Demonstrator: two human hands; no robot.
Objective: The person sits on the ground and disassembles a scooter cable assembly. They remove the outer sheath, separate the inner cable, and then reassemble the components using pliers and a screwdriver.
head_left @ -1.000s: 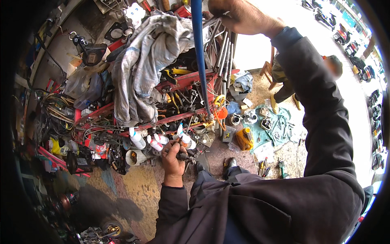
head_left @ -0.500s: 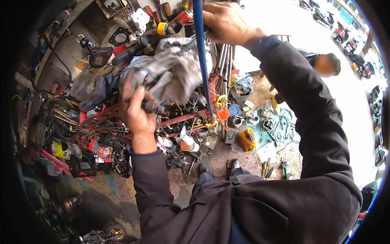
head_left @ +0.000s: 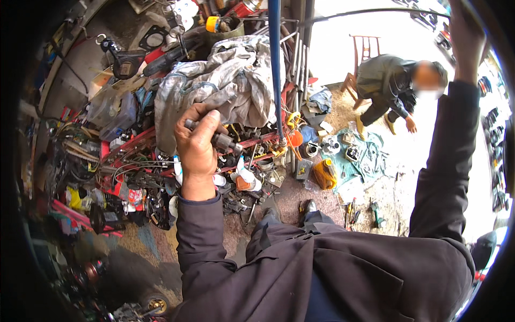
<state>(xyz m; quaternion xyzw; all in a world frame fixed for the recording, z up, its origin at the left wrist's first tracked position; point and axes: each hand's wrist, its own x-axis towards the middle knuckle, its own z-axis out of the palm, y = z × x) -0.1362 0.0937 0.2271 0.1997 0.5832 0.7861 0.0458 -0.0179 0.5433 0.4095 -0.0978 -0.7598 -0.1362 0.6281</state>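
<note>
My left hand (head_left: 196, 142) is closed around a dark cylindrical metal tool (head_left: 229, 144), held in front of a crumpled grey-white cloth (head_left: 225, 80) that lies over the cluttered red rack (head_left: 129, 145). High at the upper right, my right hand (head_left: 465, 37) grips a long thin dark rod (head_left: 375, 11) stretching leftward across the top; its fingertips are partly hidden. A vertical blue pole or hose (head_left: 276, 64) hangs just right of the cloth, beside several metal tubes (head_left: 300, 64).
Another person (head_left: 383, 80) bends low by a wooden chair (head_left: 365, 45) over a teal sheet (head_left: 370, 161) with metal parts. A yellow jug (head_left: 325, 174), hand tools (head_left: 375, 214) and bottles (head_left: 244, 174) lie around. Scooters (head_left: 491, 161) line the bright right side.
My left hand rose with the metal tool to the cloth, which is now bunched higher. My right hand swung up and rightward with the rod. The other person shows more fully, bent forward.
</note>
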